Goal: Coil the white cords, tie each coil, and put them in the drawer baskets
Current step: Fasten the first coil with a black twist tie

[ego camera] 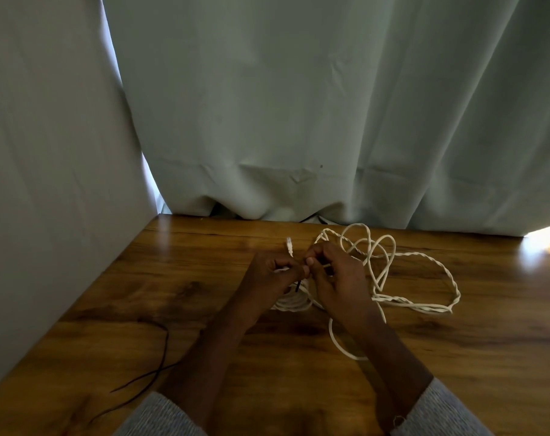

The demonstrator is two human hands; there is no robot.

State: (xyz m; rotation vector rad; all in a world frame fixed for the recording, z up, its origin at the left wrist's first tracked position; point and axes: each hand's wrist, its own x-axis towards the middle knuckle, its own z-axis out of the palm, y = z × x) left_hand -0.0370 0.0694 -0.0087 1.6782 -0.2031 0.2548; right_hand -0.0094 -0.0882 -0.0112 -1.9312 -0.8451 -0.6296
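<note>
Both hands' grip, left hand [272,272] and right hand [333,278], pinches a black tie [297,286] over the coil [294,302].

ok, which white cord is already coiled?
The white coil under the hands, wound into tight stacked loops; both hands pinch a black tie on it. The twisted white cord to its right sprawls in loose loops.

Two bare forearms, uncovered from wrist to well above mid-forearm, ending in the left hand [272,273] and right hand [336,275], both without rings, watch or gloves. Grey, heathered knit sleeves, pushed up: left sleeve [160,415] and right sleeve [440,410], both at the near edge of the wooden table [188,262]. Small loose pale thread at the cuff of the right sleeve, on the side toward the left sleeve.
</note>
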